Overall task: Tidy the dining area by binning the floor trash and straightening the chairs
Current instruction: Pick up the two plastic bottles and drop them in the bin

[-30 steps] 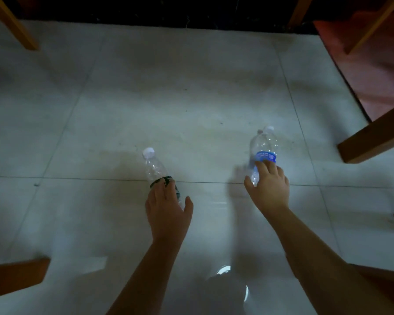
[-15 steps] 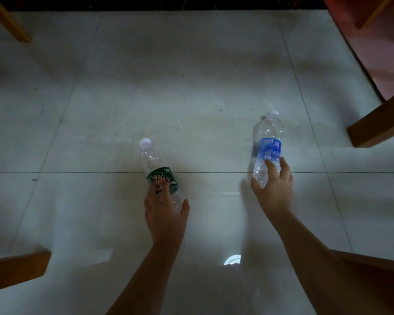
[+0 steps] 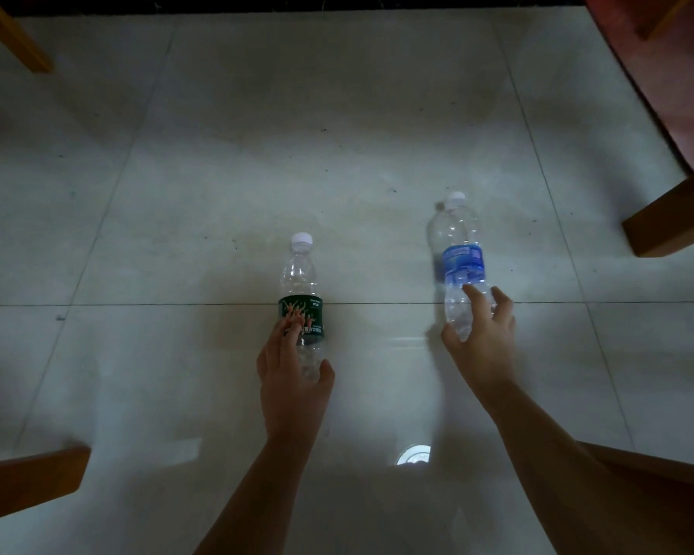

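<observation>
Two empty clear plastic bottles with white caps are over the pale tiled floor. The green-labelled bottle points away from me, and my left hand wraps its lower end, thumb on the right side. The blue-labelled bottle is tilted, cap farthest from me; my right hand grips its base with the fingers curled around it. Whether either bottle still touches the floor is unclear.
Wooden chair or table legs stand around: one at the right, one at the lower left, one at the upper left. A reddish floor area lies at the upper right. A lamp glare reflects on the tile.
The green-labelled bottle has swung from slanting left to pointing straight away. My hands have slid back toward the bottles' bases, so more of each bottle shows. The view has shifted slightly.
</observation>
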The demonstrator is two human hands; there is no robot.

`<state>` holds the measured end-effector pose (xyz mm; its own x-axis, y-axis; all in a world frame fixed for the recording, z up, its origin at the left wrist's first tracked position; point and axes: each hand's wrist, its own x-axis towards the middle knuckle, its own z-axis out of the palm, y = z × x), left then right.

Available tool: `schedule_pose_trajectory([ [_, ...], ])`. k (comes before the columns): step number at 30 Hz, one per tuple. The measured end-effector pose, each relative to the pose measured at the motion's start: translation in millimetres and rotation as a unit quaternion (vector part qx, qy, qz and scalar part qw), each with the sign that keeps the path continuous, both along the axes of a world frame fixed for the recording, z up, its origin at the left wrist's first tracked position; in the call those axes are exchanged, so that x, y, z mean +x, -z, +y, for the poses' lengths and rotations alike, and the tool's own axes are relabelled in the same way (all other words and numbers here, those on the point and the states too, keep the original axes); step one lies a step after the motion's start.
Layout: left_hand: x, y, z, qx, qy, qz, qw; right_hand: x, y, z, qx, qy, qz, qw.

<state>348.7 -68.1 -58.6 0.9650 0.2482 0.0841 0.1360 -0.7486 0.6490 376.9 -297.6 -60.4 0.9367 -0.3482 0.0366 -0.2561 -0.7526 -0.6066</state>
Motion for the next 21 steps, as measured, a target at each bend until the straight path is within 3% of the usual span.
schedule_pose_trajectory([
  [6,-6,7,2,-0.022,-0.015,0.023,0.999,-9,7,17,0.007,-0.083,0.001,0.997],
  [15,1,4,-3,-0.044,-0.025,0.025,0.998,-6,1,27,0.064,-0.064,-0.01,0.996],
  [21,8,-50,-29,-0.169,-0.133,0.036,0.976,-4,-55,40,0.105,-0.04,-0.044,0.993],
])
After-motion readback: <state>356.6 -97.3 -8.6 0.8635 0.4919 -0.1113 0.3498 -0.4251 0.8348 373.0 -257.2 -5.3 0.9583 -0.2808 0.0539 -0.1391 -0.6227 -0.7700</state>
